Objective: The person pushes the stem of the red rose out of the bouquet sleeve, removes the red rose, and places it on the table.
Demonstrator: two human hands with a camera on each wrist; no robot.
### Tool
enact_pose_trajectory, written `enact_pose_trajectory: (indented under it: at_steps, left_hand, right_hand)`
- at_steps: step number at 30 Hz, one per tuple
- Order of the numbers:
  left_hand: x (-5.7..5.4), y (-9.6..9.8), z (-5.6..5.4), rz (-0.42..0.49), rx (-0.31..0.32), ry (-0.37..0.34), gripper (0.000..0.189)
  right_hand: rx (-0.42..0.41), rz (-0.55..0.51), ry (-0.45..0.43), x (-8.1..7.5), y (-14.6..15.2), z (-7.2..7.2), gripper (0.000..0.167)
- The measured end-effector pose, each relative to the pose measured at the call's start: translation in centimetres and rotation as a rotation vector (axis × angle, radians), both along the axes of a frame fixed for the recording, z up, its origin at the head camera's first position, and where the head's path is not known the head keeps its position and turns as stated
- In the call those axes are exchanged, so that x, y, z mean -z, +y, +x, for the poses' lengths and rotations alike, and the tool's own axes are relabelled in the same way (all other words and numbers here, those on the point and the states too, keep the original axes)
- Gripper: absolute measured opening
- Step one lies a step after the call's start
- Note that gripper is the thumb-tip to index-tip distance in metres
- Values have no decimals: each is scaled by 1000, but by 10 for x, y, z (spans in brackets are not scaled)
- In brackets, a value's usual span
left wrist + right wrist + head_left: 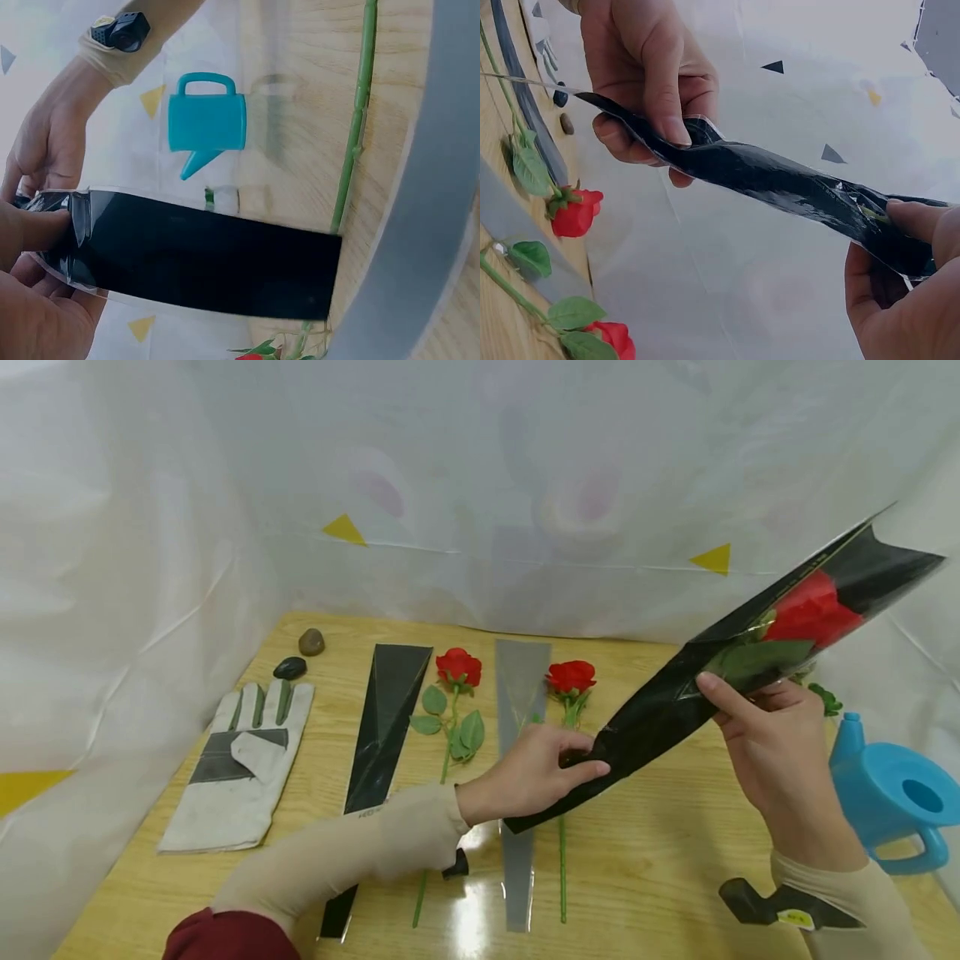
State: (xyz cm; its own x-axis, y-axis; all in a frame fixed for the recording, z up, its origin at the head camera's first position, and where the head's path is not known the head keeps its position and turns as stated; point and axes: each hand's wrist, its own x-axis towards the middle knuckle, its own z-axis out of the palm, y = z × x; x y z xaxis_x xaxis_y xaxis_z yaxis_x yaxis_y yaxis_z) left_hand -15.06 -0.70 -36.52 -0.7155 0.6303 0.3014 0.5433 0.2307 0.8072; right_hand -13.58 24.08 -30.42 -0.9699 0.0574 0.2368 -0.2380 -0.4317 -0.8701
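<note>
Both hands hold a black flower sleeve (652, 718) raised and tilted above the table, its wide end up to the right. Inside it a red rose (813, 610) with green leaves shows through the clear front. My left hand (532, 772) pinches the narrow lower part between thumb and fingers. Higher up, my right hand (780, 752) grips the sleeve just below the bloom, thumb in front. In the left wrist view the sleeve's black tail (210, 255) extends past the left fingers. The right wrist view shows the left thumb pressing a fold into the film.
On the wooden table lie a black sleeve (390, 718), a rose (459, 668), a grey sleeve (517, 877) and another rose (572, 677). A work glove (232, 810) and two stones (311, 642) sit at left. The blue watering can (862, 793) stands at right.
</note>
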Motion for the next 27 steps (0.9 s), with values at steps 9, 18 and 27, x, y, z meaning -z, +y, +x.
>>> enact_pose_trajectory:
  at_steps: [9, 18, 27]
  left_hand:
    - [0, -4, 2, 45, 12, 19, 40]
    - [2, -3, 0, 66, 38, 78, 37]
    - [2, -3, 0, 49, 57, 130, 38]
  right_hand:
    - [-23, 54, 23, 5, -13, 7, 35]
    - [44, 251, -30, 6, -19, 8, 32]
    - [47, 390, -49, 8, -22, 10, 41]
